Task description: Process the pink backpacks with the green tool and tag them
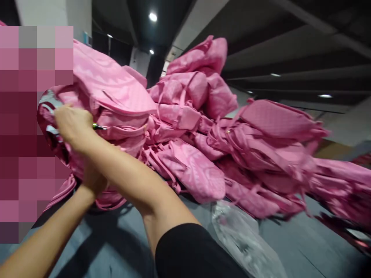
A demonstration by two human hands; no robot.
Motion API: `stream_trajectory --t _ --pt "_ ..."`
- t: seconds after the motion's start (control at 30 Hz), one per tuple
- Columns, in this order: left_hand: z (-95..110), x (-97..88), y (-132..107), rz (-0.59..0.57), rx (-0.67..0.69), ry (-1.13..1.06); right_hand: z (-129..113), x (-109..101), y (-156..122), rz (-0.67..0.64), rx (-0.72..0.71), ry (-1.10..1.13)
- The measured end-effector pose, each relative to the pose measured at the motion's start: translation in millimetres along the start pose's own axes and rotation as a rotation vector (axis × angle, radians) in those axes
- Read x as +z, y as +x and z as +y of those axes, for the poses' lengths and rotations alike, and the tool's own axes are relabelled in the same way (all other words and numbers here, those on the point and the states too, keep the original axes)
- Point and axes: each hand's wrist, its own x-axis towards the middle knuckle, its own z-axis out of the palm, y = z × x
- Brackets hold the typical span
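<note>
Right hand (72,121): clenched around slim green-and-black tool (97,126)
Left hand (94,178): by pink fabric backpack (116,83), grip hidden, cannot tell

My nearest bag (116,81) is pink with paler wavy streaks; the heaped bags (197,170) match its pink. My thin tool (95,126) shows green and black, my sleeve (194,251) black.

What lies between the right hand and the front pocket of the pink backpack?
In the head view, a slim green-and-black object juts from beside the right hand toward the front pocket of the pink backpack.
</note>
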Motion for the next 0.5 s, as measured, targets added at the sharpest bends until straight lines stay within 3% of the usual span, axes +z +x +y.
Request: stream_trajectory --t 0.07,0.13,0.17,0.23,0.3,0.4,0.5 --pt "-4 -0.8 1 0.083 0.231 0.163 24 -17 -46 0.191 0.005 -0.017" --pt "-9 -0.5 2 0.206 0.424 0.405 70 -28 -111 0.177 -0.026 -0.05" --pt "-11 0.1 1 0.249 0.479 0.51 100 -30 -145 0.087 0.075 -0.073" --pt "-12 2.4 -3 0.283 0.505 0.619 165 -22 -210 -0.213 0.48 -0.149" --pt "-11 5.8 -7 0.314 0.49 0.657 222 -3 -260 -0.337 0.67 -0.178" --pt "-5 10.5 -11 0.354 0.457 0.69 274 33 -300 -0.411 0.776 -0.172" --pt "2 10.7 -11 0.342 0.44 0.715 294 58 -304 -0.433 0.788 -0.124"
